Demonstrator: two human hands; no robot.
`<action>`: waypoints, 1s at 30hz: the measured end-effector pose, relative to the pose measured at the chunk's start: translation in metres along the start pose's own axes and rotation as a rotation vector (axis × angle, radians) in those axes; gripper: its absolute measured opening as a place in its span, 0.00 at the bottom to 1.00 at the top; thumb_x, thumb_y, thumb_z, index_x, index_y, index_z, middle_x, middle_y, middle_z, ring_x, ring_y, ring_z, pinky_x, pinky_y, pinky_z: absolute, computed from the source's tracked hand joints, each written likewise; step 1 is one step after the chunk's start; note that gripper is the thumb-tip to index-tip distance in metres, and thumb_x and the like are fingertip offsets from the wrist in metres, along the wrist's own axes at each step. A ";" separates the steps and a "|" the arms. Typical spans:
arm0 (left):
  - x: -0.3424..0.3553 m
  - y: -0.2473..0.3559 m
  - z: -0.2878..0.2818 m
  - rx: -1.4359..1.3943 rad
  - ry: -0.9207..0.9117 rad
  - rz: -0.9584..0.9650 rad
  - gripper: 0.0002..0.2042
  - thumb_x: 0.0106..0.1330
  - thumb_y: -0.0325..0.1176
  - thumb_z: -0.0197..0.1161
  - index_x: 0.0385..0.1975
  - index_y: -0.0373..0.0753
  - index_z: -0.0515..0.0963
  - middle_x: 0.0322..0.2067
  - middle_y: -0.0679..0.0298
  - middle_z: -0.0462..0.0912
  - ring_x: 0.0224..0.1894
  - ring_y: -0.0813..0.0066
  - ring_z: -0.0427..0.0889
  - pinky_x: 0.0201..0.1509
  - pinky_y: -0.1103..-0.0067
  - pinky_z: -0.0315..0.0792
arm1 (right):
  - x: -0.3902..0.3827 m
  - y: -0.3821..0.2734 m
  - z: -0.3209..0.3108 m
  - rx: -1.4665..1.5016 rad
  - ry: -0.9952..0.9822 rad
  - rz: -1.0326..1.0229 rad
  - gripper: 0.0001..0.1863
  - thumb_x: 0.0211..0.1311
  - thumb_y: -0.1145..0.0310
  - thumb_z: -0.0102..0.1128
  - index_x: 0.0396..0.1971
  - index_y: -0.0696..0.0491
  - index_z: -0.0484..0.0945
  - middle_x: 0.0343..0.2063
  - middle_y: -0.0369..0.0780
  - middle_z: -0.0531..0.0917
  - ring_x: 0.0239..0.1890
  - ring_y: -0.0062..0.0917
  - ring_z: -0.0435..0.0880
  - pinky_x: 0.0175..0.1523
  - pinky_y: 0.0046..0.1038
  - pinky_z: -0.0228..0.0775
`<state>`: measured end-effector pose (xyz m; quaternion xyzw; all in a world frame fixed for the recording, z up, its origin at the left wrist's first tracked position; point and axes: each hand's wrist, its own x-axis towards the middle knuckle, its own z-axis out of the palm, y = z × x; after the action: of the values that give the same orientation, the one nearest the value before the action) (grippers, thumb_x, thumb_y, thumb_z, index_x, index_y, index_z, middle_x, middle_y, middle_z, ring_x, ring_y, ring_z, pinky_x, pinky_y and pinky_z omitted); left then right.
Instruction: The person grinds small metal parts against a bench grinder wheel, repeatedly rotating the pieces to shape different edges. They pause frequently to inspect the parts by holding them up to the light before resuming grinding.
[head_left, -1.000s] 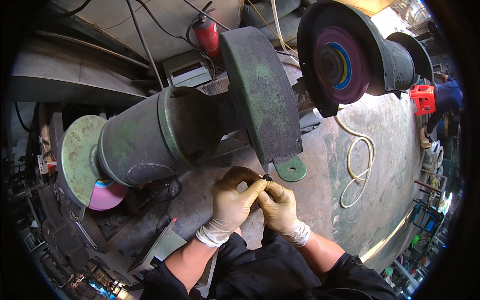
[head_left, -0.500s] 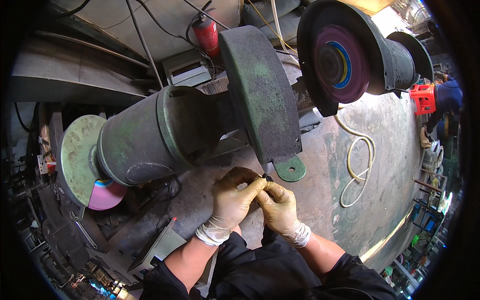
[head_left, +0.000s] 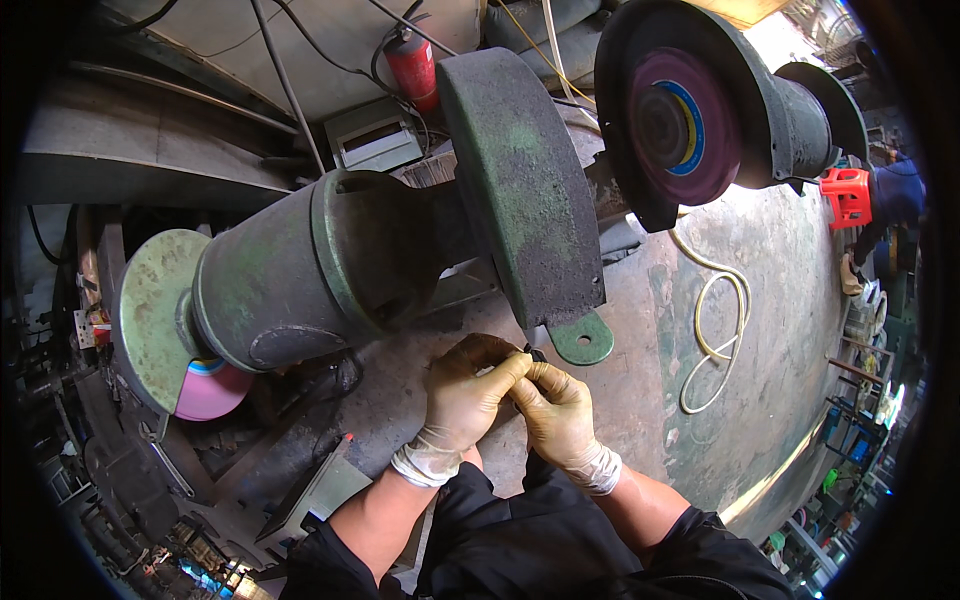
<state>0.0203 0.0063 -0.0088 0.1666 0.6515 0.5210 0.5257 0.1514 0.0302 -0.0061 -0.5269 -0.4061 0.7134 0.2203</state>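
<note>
Both my hands wear thin pale gloves and meet in front of the bench grinder. My left hand (head_left: 467,395) and my right hand (head_left: 555,408) pinch a small dark piece (head_left: 536,354) between the fingertips; the fingers cover most of it, so its kind cannot be made out. Just beyond the fingertips is the lower end of the grinder's green-grey wheel guard (head_left: 520,190), with a green holed tab (head_left: 583,340) sticking out at its foot. The grinder's motor housing (head_left: 280,270) stretches away to the left, up to another wheel guard (head_left: 160,310) with a pink grinding wheel (head_left: 212,390) showing below.
A second grinder with a purple wheel (head_left: 655,125) stands at the upper right. A pale hose (head_left: 742,300) lies coiled on the concrete floor. At the back stand a red fire extinguisher (head_left: 413,72) and a grey box (head_left: 375,140). Far right, a red stool (head_left: 846,198) is beside a person in blue (head_left: 898,190).
</note>
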 end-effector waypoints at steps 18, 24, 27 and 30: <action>-0.025 0.012 -0.005 -0.083 -0.244 0.032 0.09 0.67 0.24 0.66 0.45 0.31 0.81 0.44 0.60 0.83 0.47 0.73 0.81 0.53 0.78 0.75 | -0.014 -0.007 -0.013 0.117 -0.074 -0.068 0.09 0.62 0.75 0.69 0.40 0.62 0.82 0.33 0.36 0.86 0.36 0.16 0.82 0.41 0.20 0.75; -0.018 0.010 -0.005 0.037 -0.194 0.125 0.08 0.66 0.23 0.67 0.44 0.33 0.83 0.41 0.60 0.83 0.45 0.72 0.82 0.51 0.78 0.76 | -0.006 -0.004 -0.015 -0.039 -0.115 -0.127 0.10 0.65 0.75 0.66 0.44 0.63 0.82 0.34 0.38 0.86 0.36 0.18 0.83 0.41 0.21 0.76; -0.014 0.009 -0.004 0.099 -0.152 0.215 0.08 0.63 0.22 0.68 0.41 0.34 0.85 0.40 0.60 0.83 0.44 0.72 0.82 0.49 0.78 0.77 | -0.003 -0.006 -0.014 -0.124 -0.130 -0.106 0.10 0.67 0.75 0.64 0.44 0.62 0.82 0.33 0.37 0.86 0.34 0.17 0.83 0.40 0.21 0.75; -0.011 0.012 -0.002 0.180 -0.100 0.298 0.07 0.61 0.22 0.70 0.39 0.35 0.85 0.39 0.61 0.83 0.42 0.72 0.82 0.47 0.78 0.77 | 0.001 -0.006 -0.010 -0.065 -0.139 -0.122 0.09 0.67 0.75 0.63 0.44 0.62 0.82 0.32 0.37 0.85 0.33 0.16 0.81 0.39 0.20 0.75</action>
<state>0.0188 0.0012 0.0070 0.3335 0.6367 0.5237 0.4574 0.1601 0.0374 -0.0030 -0.4572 -0.4745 0.7200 0.2177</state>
